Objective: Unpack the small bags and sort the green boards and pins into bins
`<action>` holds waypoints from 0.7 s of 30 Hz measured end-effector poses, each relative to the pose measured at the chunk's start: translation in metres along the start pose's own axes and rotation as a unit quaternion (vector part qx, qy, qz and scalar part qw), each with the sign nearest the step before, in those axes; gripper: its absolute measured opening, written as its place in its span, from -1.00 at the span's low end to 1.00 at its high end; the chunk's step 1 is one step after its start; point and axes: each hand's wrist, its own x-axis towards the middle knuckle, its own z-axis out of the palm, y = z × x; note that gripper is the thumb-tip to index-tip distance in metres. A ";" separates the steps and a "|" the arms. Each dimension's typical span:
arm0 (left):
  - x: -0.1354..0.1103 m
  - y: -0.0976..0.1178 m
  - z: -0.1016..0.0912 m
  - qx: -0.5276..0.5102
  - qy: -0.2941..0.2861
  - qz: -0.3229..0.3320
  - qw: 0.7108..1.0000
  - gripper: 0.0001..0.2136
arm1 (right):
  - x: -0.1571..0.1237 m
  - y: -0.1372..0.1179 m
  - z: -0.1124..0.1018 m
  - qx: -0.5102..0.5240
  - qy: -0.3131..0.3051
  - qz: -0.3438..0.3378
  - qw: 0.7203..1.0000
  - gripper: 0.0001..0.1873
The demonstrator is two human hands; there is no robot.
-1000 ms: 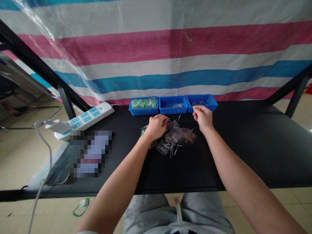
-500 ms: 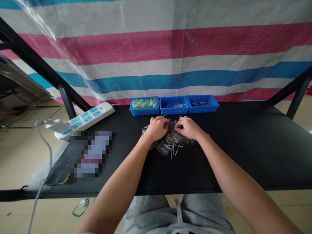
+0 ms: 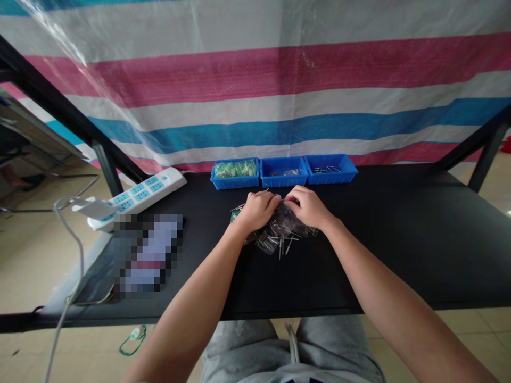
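My left hand (image 3: 256, 208) and my right hand (image 3: 306, 206) rest close together on a heap of small clear plastic bags (image 3: 279, 231) with thin metal-legged parts on the black table (image 3: 399, 239). Both hands have curled fingers that pinch at something tiny between them, too small to name. A few loose metal pins (image 3: 285, 244) lie at the near edge of the heap. Behind the heap stand three blue trays: the left tray (image 3: 235, 174) holds green parts, the middle tray (image 3: 283, 172) a clear bag, the right tray (image 3: 330, 168) some metal pins.
A white power strip (image 3: 138, 196) with a cable lies at the table's left rear, with a blurred flat object (image 3: 147, 252) in front of it. A striped tarpaulin (image 3: 279, 85) hangs behind the table. Black frame bars (image 3: 59, 106) slant at both sides.
My right hand came back from the right blue tray to the heap and met my left hand there. The left hand has hardly moved.
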 end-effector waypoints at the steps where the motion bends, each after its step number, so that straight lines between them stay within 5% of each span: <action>1: 0.000 0.000 0.000 -0.007 0.000 0.006 1.000 -0.63 | 0.000 -0.001 0.000 0.007 0.007 -0.005 1.000 -0.88; 8: 0.002 -0.004 0.002 -0.038 0.055 0.011 0.998 -0.70 | 0.000 -0.005 -0.002 0.056 0.037 0.018 0.998 -0.83; 14: 0.002 -0.002 0.000 -0.075 0.074 0.022 0.994 -0.80 | -0.001 -0.002 -0.004 0.112 -0.019 0.065 0.991 -0.56; 21: 0.000 0.001 -0.002 -0.106 0.061 -0.016 0.992 -0.64 | -0.001 -0.008 -0.005 0.130 0.016 0.076 0.988 -0.66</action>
